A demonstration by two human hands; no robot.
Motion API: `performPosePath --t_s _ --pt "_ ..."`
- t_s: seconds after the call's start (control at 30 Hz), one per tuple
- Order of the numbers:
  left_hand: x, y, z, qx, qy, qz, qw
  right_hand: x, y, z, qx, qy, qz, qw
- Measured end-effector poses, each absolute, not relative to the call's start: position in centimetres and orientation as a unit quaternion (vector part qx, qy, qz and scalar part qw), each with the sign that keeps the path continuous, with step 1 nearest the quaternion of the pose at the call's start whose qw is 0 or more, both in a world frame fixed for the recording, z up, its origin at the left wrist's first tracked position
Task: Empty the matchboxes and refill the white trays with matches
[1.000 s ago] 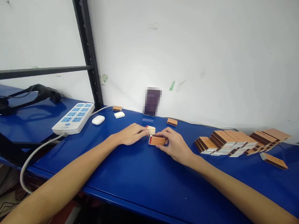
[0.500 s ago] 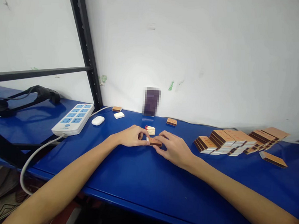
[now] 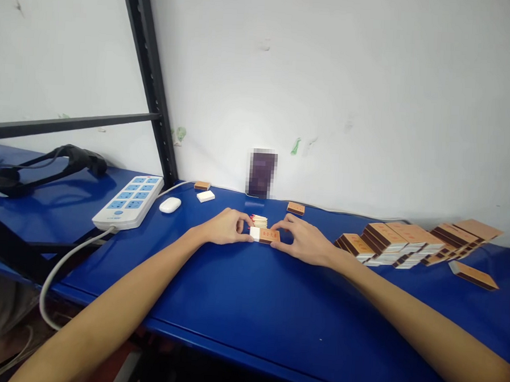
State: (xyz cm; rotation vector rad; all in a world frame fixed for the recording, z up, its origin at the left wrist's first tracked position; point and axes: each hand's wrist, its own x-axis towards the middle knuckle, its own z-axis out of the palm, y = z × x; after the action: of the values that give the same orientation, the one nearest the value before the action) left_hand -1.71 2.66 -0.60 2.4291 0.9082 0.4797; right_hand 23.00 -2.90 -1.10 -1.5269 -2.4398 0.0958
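Between my two hands, low over the blue table, is a matchbox with an orange-brown printed sleeve. Its white inner tray sticks out at the left end. My left hand pinches that tray end between thumb and fingers. At the opposite end, my right hand grips the sleeve with thumb and fingertips. Just behind the matchbox lies a small pile of red-tipped matches, partly hidden by the box and my left fingers.
Stacked matchboxes stand to the right, with a single one beside them. Another matchbox lies behind my right hand. To the left are a power strip, a white rounded case and a white block.
The matchbox's white tray now sticks further out of the sleeve on the left. My right hand has shifted right, to the sleeve's end. The view has moved slightly.
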Motion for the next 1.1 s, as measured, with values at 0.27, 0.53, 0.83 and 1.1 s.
performPosePath --t_s 0.27,0.53,0.83,1.1 --pt "-1.7 2.8 -0.6 0.888 0.345 0.179 0.245 25.1 -2.9 0.6 -0.565 -0.824 0.021 0.038" --pt "-1.8 2.7 -0.5 0.878 0.354 0.188 0.26 25.9 0.5 1.4 -0.655 -0.748 -0.068 0.079" --pt "-1.7 2.8 -0.6 0.867 0.353 0.207 0.285 25.5 2.5 1.0 -0.699 -0.701 -0.074 0.118" --pt "-1.8 3.2 -1.1 0.849 0.35 0.223 0.327 23.7 -0.8 0.5 -0.518 -0.844 0.045 0.136"
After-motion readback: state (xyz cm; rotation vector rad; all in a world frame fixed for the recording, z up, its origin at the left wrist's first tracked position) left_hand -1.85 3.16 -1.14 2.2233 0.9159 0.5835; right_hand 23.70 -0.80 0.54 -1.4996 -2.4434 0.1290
